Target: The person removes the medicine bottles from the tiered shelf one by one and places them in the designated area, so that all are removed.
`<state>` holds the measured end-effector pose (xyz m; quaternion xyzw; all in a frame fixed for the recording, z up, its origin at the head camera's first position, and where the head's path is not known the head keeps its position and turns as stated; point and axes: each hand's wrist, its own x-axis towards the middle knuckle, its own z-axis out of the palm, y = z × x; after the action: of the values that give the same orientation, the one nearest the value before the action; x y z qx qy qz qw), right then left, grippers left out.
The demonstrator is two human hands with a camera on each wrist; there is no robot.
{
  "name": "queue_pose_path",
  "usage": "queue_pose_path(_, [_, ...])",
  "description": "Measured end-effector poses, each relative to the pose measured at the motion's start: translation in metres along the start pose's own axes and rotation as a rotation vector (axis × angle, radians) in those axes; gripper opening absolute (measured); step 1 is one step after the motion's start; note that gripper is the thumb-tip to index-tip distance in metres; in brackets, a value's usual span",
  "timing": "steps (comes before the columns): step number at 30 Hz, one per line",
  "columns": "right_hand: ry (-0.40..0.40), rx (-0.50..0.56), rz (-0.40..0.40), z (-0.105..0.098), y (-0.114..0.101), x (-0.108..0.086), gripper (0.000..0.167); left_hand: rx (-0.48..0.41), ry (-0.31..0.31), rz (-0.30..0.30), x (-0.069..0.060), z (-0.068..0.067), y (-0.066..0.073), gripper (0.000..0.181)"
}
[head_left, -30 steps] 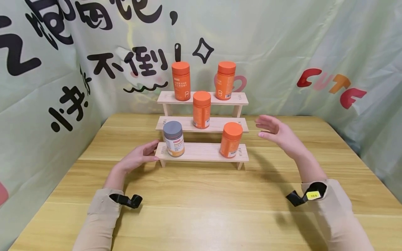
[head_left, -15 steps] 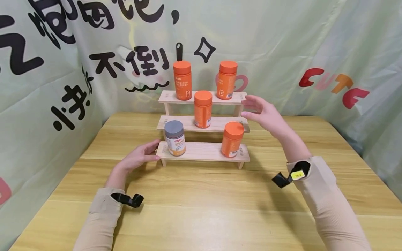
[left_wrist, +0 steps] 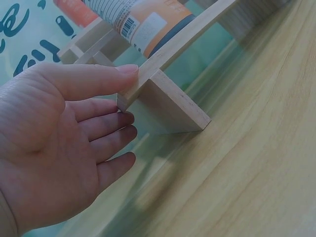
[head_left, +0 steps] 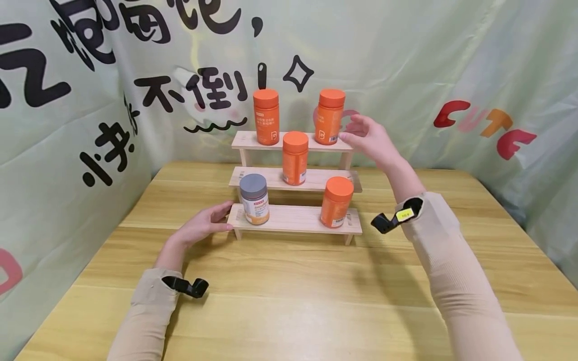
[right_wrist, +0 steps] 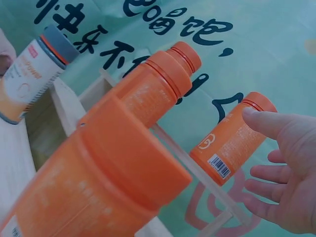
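My left hand [head_left: 205, 225] rests at the left end of the lowest board of a three-step wooden display stand [head_left: 289, 219]. In the left wrist view its thumb [left_wrist: 98, 81] touches the board's end, with the other fingers extended beside the corner. Beside it on that board stands a grey-capped supplement bottle [head_left: 255, 200]. My right hand [head_left: 372, 143] is by the right-hand orange bottle [head_left: 329, 118] on the top board. Its thumb [right_wrist: 266, 123] overlaps that bottle's upper part in the right wrist view; contact cannot be told. The fingers are spread, not wrapped round it.
Another orange bottle [head_left: 267, 118] stands at the left of the top board. One orange bottle [head_left: 295, 159] is on the middle board and one orange bottle [head_left: 336, 203] at the right of the lowest. A printed curtain [head_left: 388, 55] hangs behind the wooden table [head_left: 289, 301].
My right hand has moved left and up from beside the stand to the orange bottle at the top right. The left hand stays at the lowest board's end.
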<state>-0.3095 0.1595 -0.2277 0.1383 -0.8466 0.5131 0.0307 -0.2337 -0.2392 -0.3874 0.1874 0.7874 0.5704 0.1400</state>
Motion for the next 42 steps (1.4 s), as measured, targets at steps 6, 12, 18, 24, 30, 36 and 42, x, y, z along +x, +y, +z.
queue_pose_path(6, [0.024, 0.003, 0.03, 0.003, -0.009, 0.014, 0.074, -0.008, 0.002, -0.001, 0.0, 0.0, 0.002, 0.076])
queue_pose_path(12, [0.033, 0.0, 0.032, 0.006, -0.013, 0.025, 0.074, -0.007, -0.001, -0.004, 0.0, 0.001, 0.003, 0.076])
queue_pose_path(18, [0.057, 0.027, 0.033, 0.009, -0.019, 0.034, 0.07, -0.003, 0.006, -0.009, 0.0, 0.002, 0.004, 0.076])
queue_pose_path(24, [0.066, 0.05, 0.035, 0.012, -0.023, 0.04, 0.066, -0.011, 0.004, -0.008, -0.001, 0.002, 0.003, 0.075])
queue_pose_path(30, [0.06, 0.033, 0.045, 0.013, -0.024, 0.042, 0.064, -0.01, 0.005, -0.008, -0.001, 0.001, 0.004, 0.075])
queue_pose_path(36, [0.053, -0.012, 0.042, 0.017, -0.023, 0.046, 0.062, -0.014, 0.004, -0.008, -0.001, 0.002, 0.005, 0.076])
queue_pose_path(42, [0.056, -0.081, 0.051, 0.019, -0.024, 0.046, 0.058, -0.004, 0.006, -0.01, 0.001, 0.001, 0.003, 0.076])
